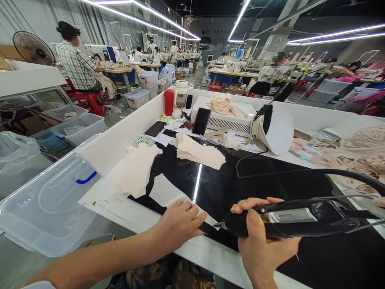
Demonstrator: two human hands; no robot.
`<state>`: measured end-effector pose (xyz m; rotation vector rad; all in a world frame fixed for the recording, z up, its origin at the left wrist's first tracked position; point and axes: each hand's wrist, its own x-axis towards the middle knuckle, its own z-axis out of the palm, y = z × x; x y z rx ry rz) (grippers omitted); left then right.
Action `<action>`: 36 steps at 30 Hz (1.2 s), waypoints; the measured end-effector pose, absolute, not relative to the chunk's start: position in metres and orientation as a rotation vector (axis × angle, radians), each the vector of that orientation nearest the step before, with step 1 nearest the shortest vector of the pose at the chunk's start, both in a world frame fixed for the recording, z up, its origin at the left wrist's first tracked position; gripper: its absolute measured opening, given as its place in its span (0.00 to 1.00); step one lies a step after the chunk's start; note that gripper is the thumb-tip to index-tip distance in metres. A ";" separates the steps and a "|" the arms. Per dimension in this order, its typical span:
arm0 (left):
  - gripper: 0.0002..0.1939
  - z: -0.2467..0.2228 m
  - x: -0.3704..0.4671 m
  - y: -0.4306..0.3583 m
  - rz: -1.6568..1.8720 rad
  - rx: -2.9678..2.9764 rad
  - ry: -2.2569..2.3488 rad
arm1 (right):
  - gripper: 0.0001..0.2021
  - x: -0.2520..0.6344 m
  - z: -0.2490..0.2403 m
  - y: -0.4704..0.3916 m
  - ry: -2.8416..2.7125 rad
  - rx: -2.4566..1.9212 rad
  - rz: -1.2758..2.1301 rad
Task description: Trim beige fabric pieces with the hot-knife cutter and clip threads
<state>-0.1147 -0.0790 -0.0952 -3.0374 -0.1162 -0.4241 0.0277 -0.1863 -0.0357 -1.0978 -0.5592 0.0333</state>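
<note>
A long black handheld tool (pixel 288 218) with a pointed metal tip lies across my right hand (pixel 264 241), whose fingers wrap round its body. The tip points left, at the right end of a white curved sheet (pixel 164 190) on the glossy black surface (pixel 270 180). My left hand (pixel 182 220) rests palm down on that sheet, fingers lying flat and slightly bent, just left of the tip. Beyond the sheet sits a stack of cream fabric pieces (pixel 200 151). Another cream stack (pixel 136 168) lies to its left.
Two phones (pixel 155 128) (pixel 201 121), a red cup (pixel 169 102), a jar (pixel 181 94) and a white lamp (pixel 272 130) stand at the back. A black cable (pixel 315 171) crosses the right side. A lidded plastic bin (pixel 54 200) is at left; people sit at sewing tables beyond.
</note>
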 end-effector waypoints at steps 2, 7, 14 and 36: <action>0.33 -0.096 -0.116 -0.082 -0.417 -3.022 -0.124 | 0.18 0.027 -0.036 -0.187 -0.555 -1.095 0.039; 0.38 -0.099 -0.117 -0.087 -0.372 -2.976 -0.094 | 0.18 0.027 -0.038 -0.187 -0.543 -1.098 0.054; 0.43 -0.103 -0.118 -0.089 -0.392 -2.973 -0.116 | 0.17 0.032 -0.029 -0.172 -0.565 -1.000 0.071; 0.41 -0.105 -0.119 -0.088 -0.409 -3.004 -0.106 | 0.17 0.031 -0.041 -0.142 -0.629 -1.002 0.170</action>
